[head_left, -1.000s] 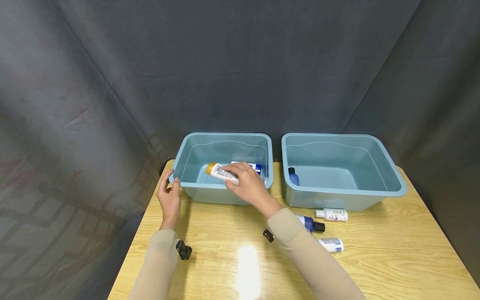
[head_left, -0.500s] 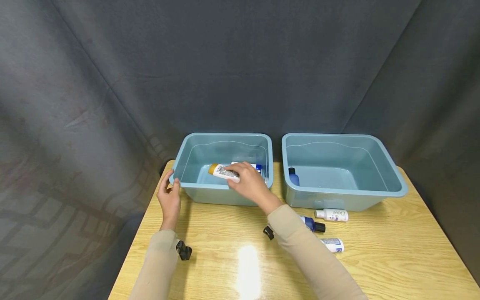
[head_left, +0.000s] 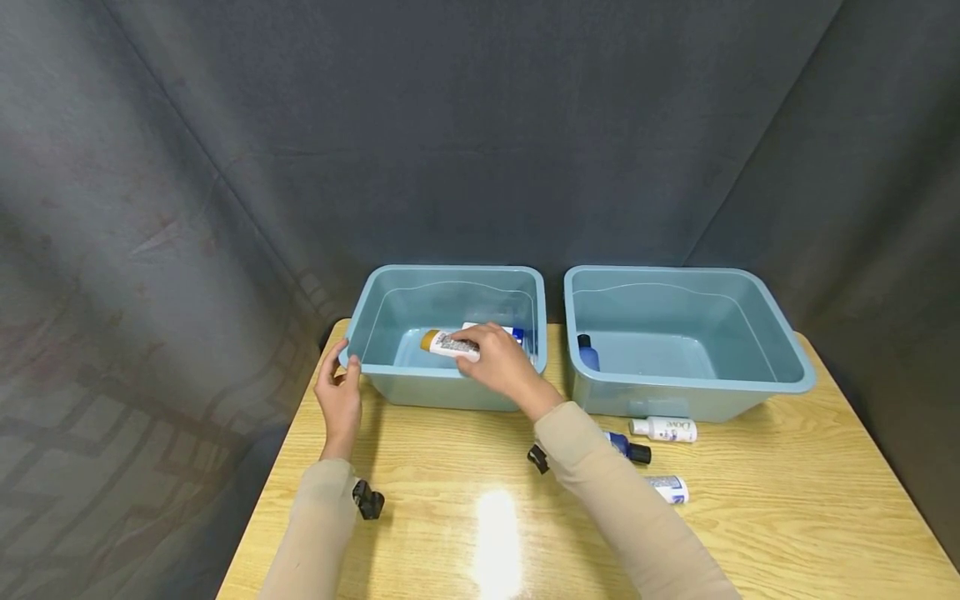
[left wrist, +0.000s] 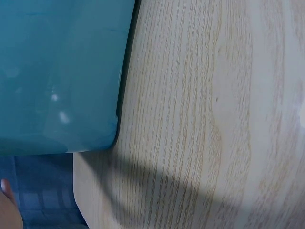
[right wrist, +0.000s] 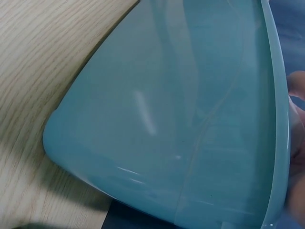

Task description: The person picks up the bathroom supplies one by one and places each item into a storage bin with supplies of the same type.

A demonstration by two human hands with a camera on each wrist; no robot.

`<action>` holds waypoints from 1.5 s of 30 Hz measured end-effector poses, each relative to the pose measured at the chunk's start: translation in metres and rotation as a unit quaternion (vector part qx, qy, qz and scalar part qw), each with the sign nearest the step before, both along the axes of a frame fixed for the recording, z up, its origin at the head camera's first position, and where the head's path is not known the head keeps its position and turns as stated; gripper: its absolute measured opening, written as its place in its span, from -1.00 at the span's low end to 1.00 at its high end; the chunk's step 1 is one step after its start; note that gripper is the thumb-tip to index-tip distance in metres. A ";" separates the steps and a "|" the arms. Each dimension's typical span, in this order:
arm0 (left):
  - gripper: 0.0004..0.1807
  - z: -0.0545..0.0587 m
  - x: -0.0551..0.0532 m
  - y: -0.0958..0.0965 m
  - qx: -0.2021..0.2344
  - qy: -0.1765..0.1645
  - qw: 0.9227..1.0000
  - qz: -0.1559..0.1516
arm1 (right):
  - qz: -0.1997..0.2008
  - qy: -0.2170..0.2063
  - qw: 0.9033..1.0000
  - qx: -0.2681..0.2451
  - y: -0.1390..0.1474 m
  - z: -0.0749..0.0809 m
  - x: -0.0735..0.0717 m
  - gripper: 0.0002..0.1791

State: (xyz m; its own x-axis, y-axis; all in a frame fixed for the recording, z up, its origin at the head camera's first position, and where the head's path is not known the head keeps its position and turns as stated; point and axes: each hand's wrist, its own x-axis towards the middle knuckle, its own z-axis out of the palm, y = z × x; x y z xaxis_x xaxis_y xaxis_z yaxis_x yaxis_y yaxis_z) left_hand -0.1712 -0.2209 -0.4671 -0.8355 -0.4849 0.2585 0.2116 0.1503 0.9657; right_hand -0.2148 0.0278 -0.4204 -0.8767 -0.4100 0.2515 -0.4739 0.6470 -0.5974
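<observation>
My beige sleeves (head_left: 311,533) reach forward over the wooden tabletop (head_left: 420,492), a small black device (head_left: 368,500) at my left wrist. Just right of my right forearm, partly hidden by it, lies a white and blue bottle (head_left: 670,489); a little farther on come a dark blue bottle (head_left: 628,450) and a small Dove bottle (head_left: 666,430). My left hand (head_left: 341,400) is loosely spread, thumb and fingers at the near left corner of a blue bin (head_left: 420,372). My right hand (head_left: 501,362) pinches a gold-capped white bottle (head_left: 456,346) within this bin, its cap towards my left hand; I cannot tell whether it touches the bottom. Beyond my right fingers shows a blue-and-white item (head_left: 517,336), mostly covered. Right of that hand, a second bin (head_left: 690,384) holds a black-capped bottle (head_left: 588,357) at its near left. A dark curtain (head_left: 480,133) hangs behind both.
</observation>
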 end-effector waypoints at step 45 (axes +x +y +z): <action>-0.58 -0.006 -0.001 -0.001 -0.002 0.000 1.000 -0.001 | -0.001 -0.050 0.999 0.017 0.002 -0.007 -0.006 -0.66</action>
State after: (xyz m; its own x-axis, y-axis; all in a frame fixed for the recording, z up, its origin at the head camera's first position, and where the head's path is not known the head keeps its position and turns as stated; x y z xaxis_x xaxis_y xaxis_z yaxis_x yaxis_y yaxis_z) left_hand -0.1718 -0.2219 -0.4733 -0.8362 -0.4820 0.2616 0.2127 0.1545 0.9648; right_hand -0.2212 0.0295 -0.4276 -0.8976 -0.4151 0.1482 -0.4116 0.6689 -0.6189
